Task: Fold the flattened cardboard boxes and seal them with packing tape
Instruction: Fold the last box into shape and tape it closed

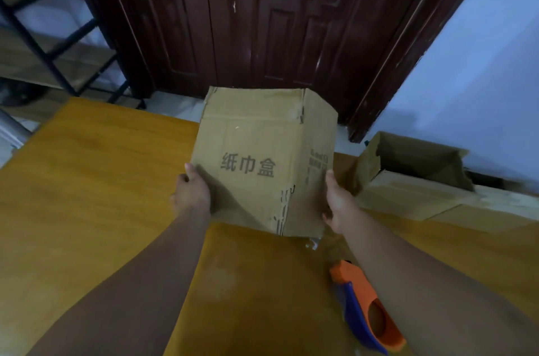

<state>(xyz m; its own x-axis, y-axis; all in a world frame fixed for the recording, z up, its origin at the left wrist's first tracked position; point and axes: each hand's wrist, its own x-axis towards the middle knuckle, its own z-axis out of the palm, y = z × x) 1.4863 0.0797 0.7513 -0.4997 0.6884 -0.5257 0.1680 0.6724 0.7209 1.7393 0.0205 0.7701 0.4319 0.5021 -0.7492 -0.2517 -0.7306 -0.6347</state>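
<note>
Gripping cardboard box [256, 157], left hand [192, 195], right hand [335, 201], opposite sides

Yellow table [87, 180]; dark door [262, 20] behind; metal rack [32, 43] left.

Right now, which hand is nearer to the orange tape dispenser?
Right. The right hand grips the box just beyond the tape dispenser; the left hand grips its opposite side, farther off.

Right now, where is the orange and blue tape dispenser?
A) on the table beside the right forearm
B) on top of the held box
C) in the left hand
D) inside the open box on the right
A: the tape dispenser lies on the table by the right forearm; the left hand and right hand hold the cardboard box.
</note>
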